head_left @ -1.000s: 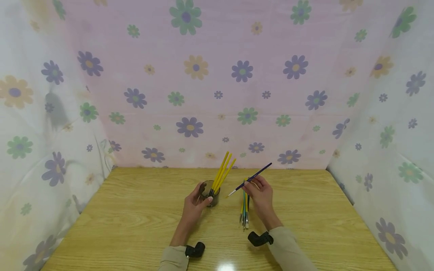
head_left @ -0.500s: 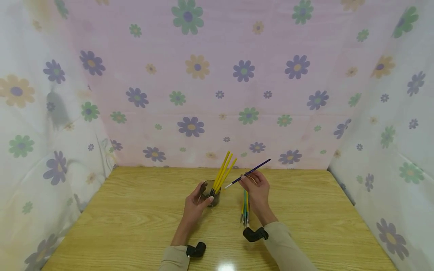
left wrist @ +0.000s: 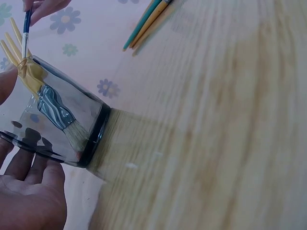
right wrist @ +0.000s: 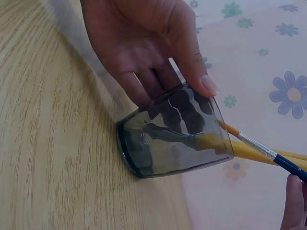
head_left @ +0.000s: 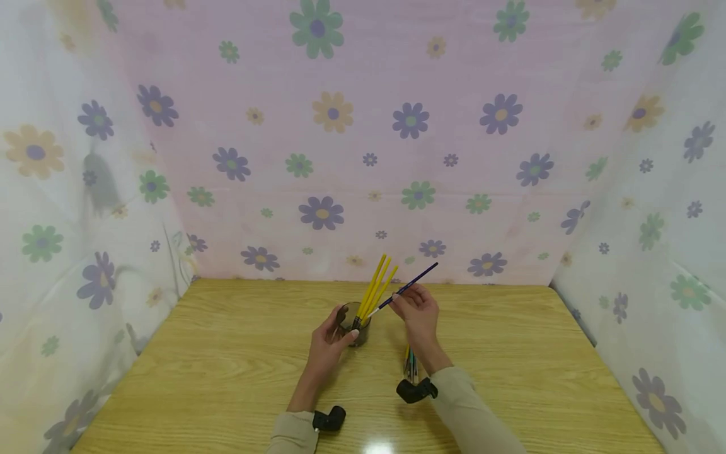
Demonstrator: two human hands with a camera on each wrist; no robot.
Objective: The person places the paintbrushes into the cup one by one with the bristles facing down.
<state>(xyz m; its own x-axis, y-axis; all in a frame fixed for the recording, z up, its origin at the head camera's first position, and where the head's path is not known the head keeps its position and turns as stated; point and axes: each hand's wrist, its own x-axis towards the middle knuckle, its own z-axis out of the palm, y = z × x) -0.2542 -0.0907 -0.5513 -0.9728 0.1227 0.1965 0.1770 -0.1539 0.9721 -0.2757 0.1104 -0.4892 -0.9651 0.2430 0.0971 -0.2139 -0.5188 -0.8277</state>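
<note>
A smoky see-through glass stands on the table, with my left hand gripping its side, thumb near the rim. Several yellow-handled paintbrushes lean in it, bristles down, as the left wrist view shows. Between thumb and fingers my right hand pinches a dark blue paintbrush. It slants down to the left, and its orange-brown bristles are right at the glass's rim. Beneath my right wrist lies a bunch of paintbrushes with yellow and teal handles, partly hidden by the arm.
The wood-grain table reaches back to a pink flowered cloth. White flowered cloth hangs at both sides. A black wrist camera overlaps the lying brushes in the head view.
My right hand has moved left with the blue paintbrush, bringing its bristles from beside the glass to its rim. The left hand keeps its hold on the glass.
</note>
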